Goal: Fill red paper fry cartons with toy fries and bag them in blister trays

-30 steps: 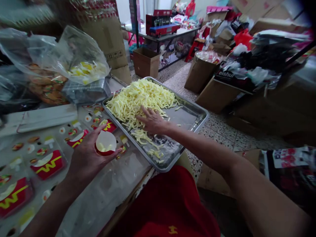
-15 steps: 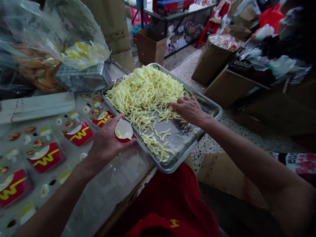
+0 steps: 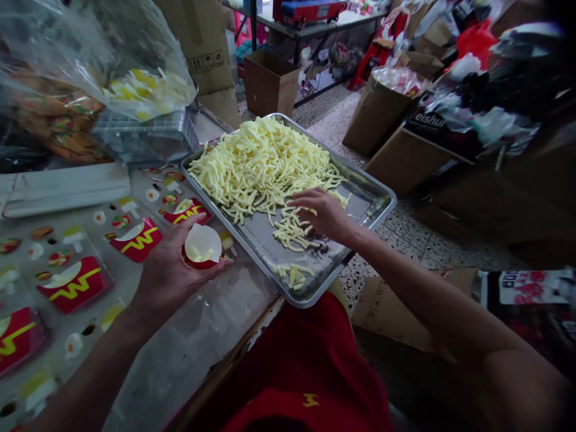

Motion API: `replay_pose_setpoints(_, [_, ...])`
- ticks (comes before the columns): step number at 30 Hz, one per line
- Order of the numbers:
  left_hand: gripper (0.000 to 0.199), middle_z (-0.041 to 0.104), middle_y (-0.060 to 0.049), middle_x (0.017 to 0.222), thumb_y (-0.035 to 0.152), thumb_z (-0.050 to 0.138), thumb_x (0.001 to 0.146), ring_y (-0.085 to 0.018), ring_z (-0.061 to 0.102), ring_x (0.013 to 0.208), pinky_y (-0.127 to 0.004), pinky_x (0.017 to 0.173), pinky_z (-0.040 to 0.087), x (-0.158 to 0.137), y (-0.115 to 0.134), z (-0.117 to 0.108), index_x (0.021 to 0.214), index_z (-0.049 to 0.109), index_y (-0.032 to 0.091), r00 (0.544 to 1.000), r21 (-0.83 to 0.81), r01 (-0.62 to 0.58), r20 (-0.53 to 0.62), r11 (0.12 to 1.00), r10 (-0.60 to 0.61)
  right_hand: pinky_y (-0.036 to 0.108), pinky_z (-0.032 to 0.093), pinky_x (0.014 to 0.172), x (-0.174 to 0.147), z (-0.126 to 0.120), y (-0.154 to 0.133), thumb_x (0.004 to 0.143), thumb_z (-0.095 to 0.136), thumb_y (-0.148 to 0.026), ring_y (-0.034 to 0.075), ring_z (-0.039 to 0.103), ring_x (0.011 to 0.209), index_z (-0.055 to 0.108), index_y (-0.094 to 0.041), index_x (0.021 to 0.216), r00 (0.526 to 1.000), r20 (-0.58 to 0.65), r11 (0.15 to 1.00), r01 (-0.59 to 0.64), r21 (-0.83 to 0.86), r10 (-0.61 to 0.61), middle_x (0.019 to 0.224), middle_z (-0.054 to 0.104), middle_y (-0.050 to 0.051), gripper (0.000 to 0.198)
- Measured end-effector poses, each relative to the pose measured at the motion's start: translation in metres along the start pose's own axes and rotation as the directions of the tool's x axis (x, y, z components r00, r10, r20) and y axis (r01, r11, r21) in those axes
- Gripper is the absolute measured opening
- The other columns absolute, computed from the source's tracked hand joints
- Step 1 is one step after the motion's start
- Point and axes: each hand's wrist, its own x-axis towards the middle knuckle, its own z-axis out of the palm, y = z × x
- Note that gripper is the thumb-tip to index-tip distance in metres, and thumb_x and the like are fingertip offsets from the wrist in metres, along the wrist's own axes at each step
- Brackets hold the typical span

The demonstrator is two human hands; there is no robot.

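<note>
My left hand [image 3: 173, 261] is wrapped round a red and white fry carton [image 3: 202, 243] with a few pale pieces inside, left of the metal tray's near edge. A large heap of pale yellow fry-shaped sticks [image 3: 265, 162] fills the far half of the metal tray [image 3: 328, 293]. Over the tray's middle, my right hand [image 3: 326, 213] has its fingers stretched and slightly bent, just above a small loose pile of sticks [image 3: 290, 231]. Its fingertips partly cover the sticks there. A few short pieces [image 3: 294, 276] lie in the near corner.
On the table at left, clear packs hold red cartons with a yellow zigzag [image 3: 76, 285] and small food-shaped pieces. A plastic bag of yellow and white pieces [image 3: 148, 90] rests on a grey box [image 3: 146, 135]. Cardboard boxes [image 3: 272, 81] stand on the speckled floor.
My right hand has moved left over the tray and its fingers have lifted and spread. The loose sticks near the front now lie in a small pile. My left hand shifted slightly left with the carton.
</note>
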Motion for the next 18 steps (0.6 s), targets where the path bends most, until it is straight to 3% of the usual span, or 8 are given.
replay_pose_setpoints(2, [0.085,0.063,-0.005,0.139,0.063,0.078,0.073,-0.034,0.063,0.123,-0.047,0.105,0.052,0.002,0.002,0.003,0.145,0.049,0.029,0.997,0.024,-0.072,-0.016,0.997,0.073,0.035,0.046,0.094,-0.005,-0.003,0.0,0.097,0.065,-0.031,0.022,0.062,0.105,0.078,-0.023,0.107,0.997,-0.056,0.997,-0.057,0.057,0.06,0.11,0.072,0.007,0.019])
replay_pose_setpoints(4, [0.085,0.06,-0.005,0.143,0.063,0.077,0.075,-0.035,0.06,0.128,-0.048,0.11,0.049,0.004,0.003,0.004,0.146,0.047,0.027,0.992,0.05,-0.125,-0.026,0.991,0.127,0.032,0.046,0.089,-0.01,0.001,-0.004,0.096,0.066,-0.032,0.02,0.062,0.098,0.079,-0.025,0.106,0.997,0.07,0.991,0.033,0.131,-0.042,0.104,0.071,0.006,0.018])
replay_pose_setpoints(6, [0.086,0.059,-0.004,0.144,0.065,0.077,0.074,-0.035,0.059,0.128,-0.048,0.11,0.049,0.005,0.002,0.003,0.147,0.047,0.029,0.991,0.057,-0.135,-0.018,0.989,0.136,0.031,0.045,0.088,-0.013,0.006,-0.006,0.096,0.067,-0.033,0.018,0.062,0.098,0.077,-0.029,0.117,0.963,0.212,0.974,0.127,0.189,-0.167,0.11,0.069,0.006,0.024])
replay_pose_setpoints(7, [0.087,0.06,-0.004,0.143,0.066,0.077,0.073,-0.035,0.06,0.127,-0.047,0.109,0.05,0.004,0.001,0.003,0.147,0.047,0.031,0.991,0.054,-0.13,-0.012,0.99,0.13,0.031,0.045,0.087,-0.015,0.007,-0.004,0.093,0.069,-0.034,0.019,0.061,0.099,0.074,-0.03,0.124,0.954,0.246,0.974,0.131,0.185,-0.174,0.114,0.068,0.006,0.031])
replay_pose_setpoints(9, [0.086,0.061,-0.004,0.141,0.066,0.078,0.071,-0.035,0.062,0.124,-0.047,0.108,0.051,0.003,-0.001,0.005,0.145,0.049,0.032,0.993,0.038,-0.12,0.01,0.992,0.12,0.03,0.045,0.081,-0.017,0.006,0.003,0.087,0.075,-0.032,0.019,0.062,0.094,0.073,-0.029,0.127,0.971,0.226,0.989,0.044,0.14,-0.075,0.112,0.069,0.007,0.04])
replay_pose_setpoints(13, [0.084,0.062,-0.008,0.139,0.062,0.079,0.073,-0.034,0.063,0.123,-0.049,0.109,0.049,0.008,0.002,0.013,0.144,0.05,0.028,0.987,-0.002,-0.151,0.06,0.989,0.151,0.027,0.045,0.073,-0.022,-0.001,0.018,0.085,0.064,-0.013,0.015,0.064,0.078,0.081,-0.023,0.103,0.978,0.133,0.966,-0.185,0.179,0.162,0.091,0.074,0.003,0.026])
replay_pose_setpoints(18, [0.091,0.06,-0.01,0.142,0.065,0.078,0.072,-0.034,0.06,0.126,-0.047,0.109,0.047,0.02,0.009,0.021,0.147,0.047,0.024,0.987,0.047,-0.148,0.066,0.988,0.145,0.028,0.047,0.068,-0.028,-0.006,0.024,0.082,0.07,-0.025,0.015,0.063,0.069,0.082,-0.022,0.098,0.936,0.058,0.894,-0.348,0.282,0.346,0.079,0.075,0.001,0.02])
